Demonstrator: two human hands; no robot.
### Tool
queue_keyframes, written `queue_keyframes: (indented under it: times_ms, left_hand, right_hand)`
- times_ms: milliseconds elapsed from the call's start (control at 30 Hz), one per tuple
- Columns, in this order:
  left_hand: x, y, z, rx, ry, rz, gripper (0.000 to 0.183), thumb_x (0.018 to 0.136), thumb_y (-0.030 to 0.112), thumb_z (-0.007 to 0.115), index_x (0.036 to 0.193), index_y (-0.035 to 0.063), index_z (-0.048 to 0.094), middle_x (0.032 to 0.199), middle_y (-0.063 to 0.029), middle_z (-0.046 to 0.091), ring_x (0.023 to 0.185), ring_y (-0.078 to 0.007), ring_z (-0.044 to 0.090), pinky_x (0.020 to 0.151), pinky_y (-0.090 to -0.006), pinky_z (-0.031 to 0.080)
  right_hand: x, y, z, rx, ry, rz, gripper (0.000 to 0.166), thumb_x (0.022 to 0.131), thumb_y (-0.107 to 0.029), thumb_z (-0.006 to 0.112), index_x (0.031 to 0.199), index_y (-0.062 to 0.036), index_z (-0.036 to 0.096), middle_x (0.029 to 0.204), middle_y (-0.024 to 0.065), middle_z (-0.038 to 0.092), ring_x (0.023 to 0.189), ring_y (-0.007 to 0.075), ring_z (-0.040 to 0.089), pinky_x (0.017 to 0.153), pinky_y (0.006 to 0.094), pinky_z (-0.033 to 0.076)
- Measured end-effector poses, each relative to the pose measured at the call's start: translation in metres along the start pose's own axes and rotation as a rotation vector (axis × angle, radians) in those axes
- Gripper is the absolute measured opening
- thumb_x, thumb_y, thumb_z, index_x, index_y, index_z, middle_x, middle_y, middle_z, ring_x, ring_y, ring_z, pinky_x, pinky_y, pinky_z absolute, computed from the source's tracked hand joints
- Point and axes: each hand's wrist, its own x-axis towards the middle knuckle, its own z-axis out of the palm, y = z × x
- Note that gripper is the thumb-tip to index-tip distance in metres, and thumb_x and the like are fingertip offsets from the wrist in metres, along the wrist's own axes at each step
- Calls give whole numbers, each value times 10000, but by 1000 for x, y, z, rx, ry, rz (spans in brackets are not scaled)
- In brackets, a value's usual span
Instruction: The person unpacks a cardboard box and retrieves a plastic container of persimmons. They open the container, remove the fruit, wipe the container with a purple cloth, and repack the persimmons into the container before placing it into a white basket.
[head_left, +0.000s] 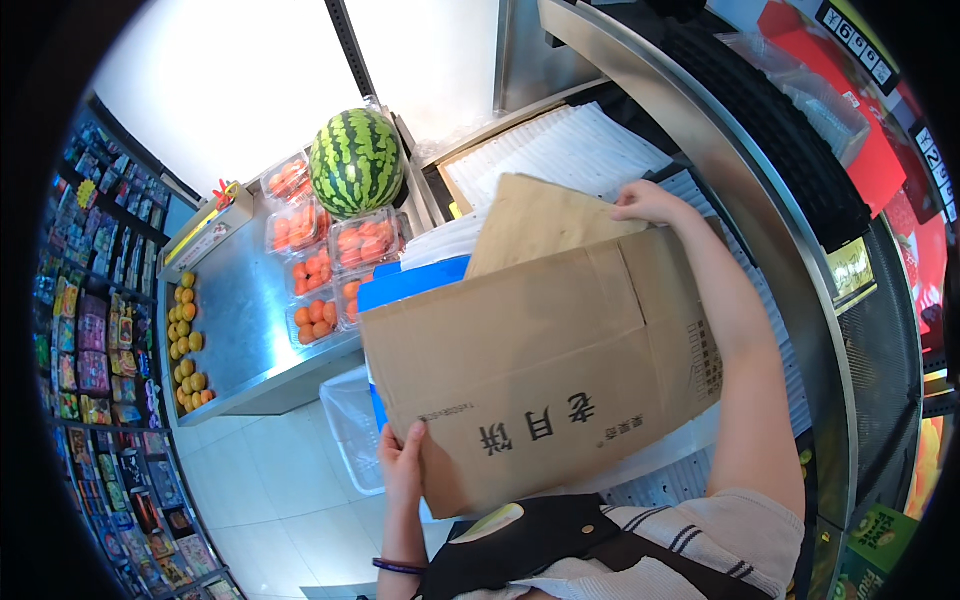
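Note:
A large flattened cardboard box (525, 360) with printed writing lies across the front of my body, tilted. My left hand (403, 457) grips its lower left edge, thumb on top. At the upper right, my right hand (641, 204) pinches the corner of a plain brown cardboard sheet (551, 221), which shows behind the box's far edge. A blue sheet or panel (420, 285) shows under the box at its left. White foam padding (555, 154) lies beyond the brown sheet. What is beneath the box is hidden.
To the left, a steel counter (247, 322) bears a watermelon (356, 163), clear packs of orange-red fruit (365, 241) and loose yellow fruit (187, 345). A white plastic basket (349, 435) stands below it. A curved metal rail (757, 165) runs along the right; shelves of packaged goods (94, 330) stand far left.

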Motion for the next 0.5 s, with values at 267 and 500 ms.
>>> queue_keyframes:
  times_ms: [267, 500]
  left_hand:
    - [15, 23, -50, 130, -58, 45, 304, 937, 147, 631, 1188, -12, 567, 1094, -94, 667, 960, -154, 638, 852, -285, 507]
    - [17, 15, -55, 127, -59, -25, 298, 943, 177, 629, 1169, -12, 583, 1079, -87, 668, 952, -144, 628, 849, -279, 495]
  right_hand:
    - [-118, 64, -22, -299, -171, 456, 342, 706, -384, 782, 798, -57, 739, 857, 122, 714, 778, 227, 663, 748, 340, 510]
    - [-158, 110, 10, -16, 474, 224, 500, 864, -404, 656, 1190, -25, 629, 1198, 166, 641, 1113, 290, 607, 944, 393, 450]
